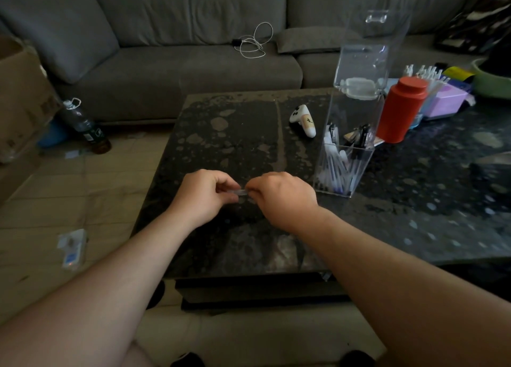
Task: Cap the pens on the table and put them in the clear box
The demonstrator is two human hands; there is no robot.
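Dark stone table [249, 134] carries the clear box [348, 156], already holding pens, just right of the hands. Left hand [206, 193] and right hand [282, 195] pinch opposite ends of one pen [241, 192], lying left-to-right between them; the right hand is nearer the box.

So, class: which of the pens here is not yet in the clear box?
The pen held between the left hand and right hand; the other pens stand inside the clear box.
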